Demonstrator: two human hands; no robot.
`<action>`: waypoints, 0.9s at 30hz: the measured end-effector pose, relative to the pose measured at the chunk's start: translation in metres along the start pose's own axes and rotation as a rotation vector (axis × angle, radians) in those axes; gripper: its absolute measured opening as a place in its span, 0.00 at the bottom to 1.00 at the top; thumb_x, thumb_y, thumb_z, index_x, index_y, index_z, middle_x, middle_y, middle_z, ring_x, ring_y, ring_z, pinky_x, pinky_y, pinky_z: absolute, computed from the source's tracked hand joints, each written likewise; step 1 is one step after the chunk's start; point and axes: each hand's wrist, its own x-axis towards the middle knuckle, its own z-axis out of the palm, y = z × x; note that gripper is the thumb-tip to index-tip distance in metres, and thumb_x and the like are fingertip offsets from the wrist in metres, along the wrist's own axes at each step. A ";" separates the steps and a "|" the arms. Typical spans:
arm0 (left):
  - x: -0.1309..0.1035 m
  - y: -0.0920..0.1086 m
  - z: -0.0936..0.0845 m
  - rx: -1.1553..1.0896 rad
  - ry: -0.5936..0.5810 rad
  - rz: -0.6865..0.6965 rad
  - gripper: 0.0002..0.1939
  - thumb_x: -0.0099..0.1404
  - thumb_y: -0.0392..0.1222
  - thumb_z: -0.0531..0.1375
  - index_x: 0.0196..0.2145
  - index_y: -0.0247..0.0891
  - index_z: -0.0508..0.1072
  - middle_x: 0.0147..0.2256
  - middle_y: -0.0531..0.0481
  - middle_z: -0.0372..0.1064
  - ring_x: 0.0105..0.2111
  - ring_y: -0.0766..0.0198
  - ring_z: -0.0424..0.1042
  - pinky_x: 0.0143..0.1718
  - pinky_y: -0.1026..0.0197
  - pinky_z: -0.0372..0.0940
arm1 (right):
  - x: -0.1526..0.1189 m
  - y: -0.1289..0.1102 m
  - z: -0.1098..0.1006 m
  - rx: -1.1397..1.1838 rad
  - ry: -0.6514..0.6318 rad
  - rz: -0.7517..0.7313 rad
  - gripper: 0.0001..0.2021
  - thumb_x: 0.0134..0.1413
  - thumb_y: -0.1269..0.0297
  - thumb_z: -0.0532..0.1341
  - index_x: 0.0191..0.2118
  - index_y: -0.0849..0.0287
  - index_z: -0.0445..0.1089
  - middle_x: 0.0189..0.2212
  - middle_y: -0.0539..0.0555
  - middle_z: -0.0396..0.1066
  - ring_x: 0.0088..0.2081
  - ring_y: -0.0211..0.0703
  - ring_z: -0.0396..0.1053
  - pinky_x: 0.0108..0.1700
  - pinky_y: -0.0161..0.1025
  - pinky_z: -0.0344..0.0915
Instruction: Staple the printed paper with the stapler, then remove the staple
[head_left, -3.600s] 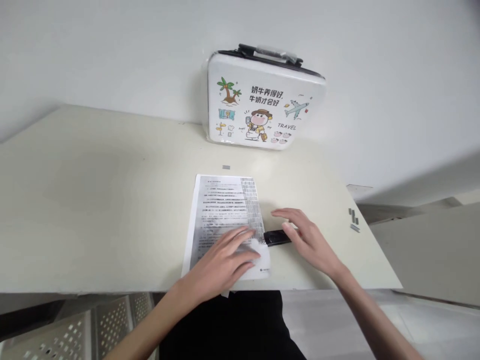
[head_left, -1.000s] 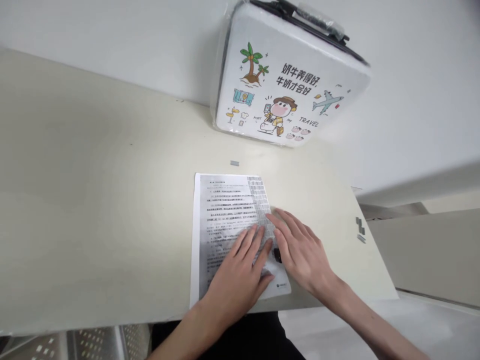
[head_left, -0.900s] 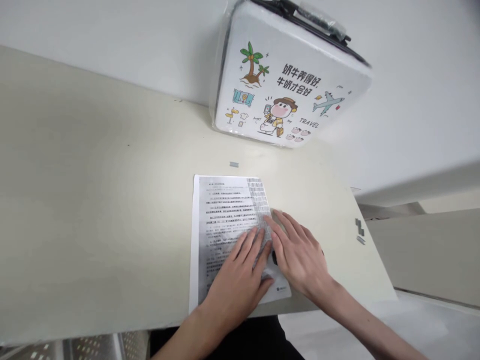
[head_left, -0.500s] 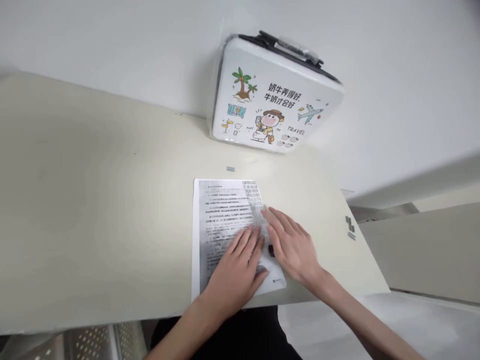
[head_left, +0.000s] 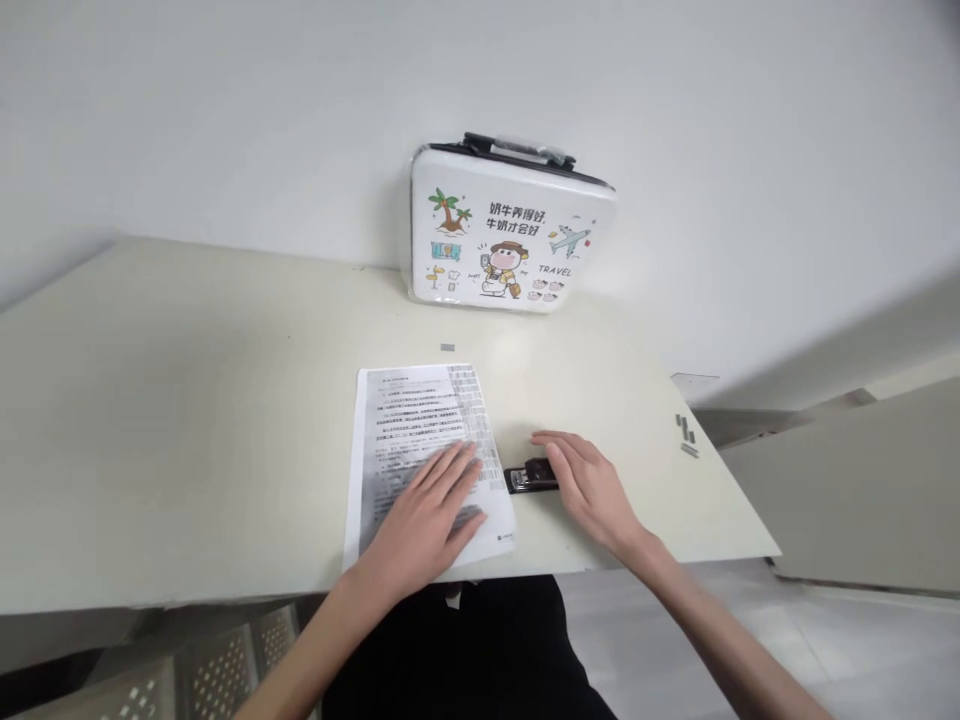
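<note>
Paper (head_left: 409,405) flat, stapler (head_left: 537,470) glossy, perhaps plastic

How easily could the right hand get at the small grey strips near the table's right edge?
Probably yes: nothing visible stands between the right hand and the grey strips, though it's at the stapler.

One white case (head_left: 480,225) stands on one worktop (head_left: 195,430). In front of the case there are one black stapler (head_left: 533,475) and one visible printed page (head_left: 409,425); any sheets beneath it cannot be counted. One grey strip (head_left: 448,347) lies near the case's base, and at least three small grey pieces (head_left: 684,429) lie forward and right of the case, their exact number too small to tell.
</note>
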 end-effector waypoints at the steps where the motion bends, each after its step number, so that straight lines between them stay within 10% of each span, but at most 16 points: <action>1: -0.002 -0.001 -0.002 0.001 -0.010 -0.006 0.33 0.81 0.53 0.52 0.76 0.42 0.52 0.76 0.47 0.46 0.75 0.52 0.46 0.76 0.45 0.48 | -0.005 0.005 -0.001 0.011 0.005 -0.008 0.20 0.78 0.56 0.45 0.56 0.52 0.73 0.55 0.56 0.78 0.58 0.53 0.74 0.63 0.55 0.68; 13: -0.006 -0.004 -0.017 0.005 -0.084 -0.041 0.33 0.81 0.54 0.52 0.77 0.51 0.49 0.76 0.53 0.44 0.75 0.53 0.46 0.76 0.44 0.49 | -0.054 0.064 -0.005 0.120 0.064 0.025 0.21 0.73 0.53 0.57 0.66 0.49 0.62 0.60 0.59 0.72 0.61 0.55 0.71 0.62 0.55 0.70; 27: -0.001 -0.004 -0.022 0.032 -0.087 -0.058 0.31 0.79 0.52 0.55 0.75 0.49 0.55 0.75 0.48 0.51 0.74 0.52 0.50 0.74 0.43 0.52 | -0.050 0.066 -0.009 0.268 0.082 0.081 0.18 0.70 0.50 0.60 0.59 0.52 0.69 0.55 0.59 0.75 0.57 0.55 0.73 0.59 0.56 0.72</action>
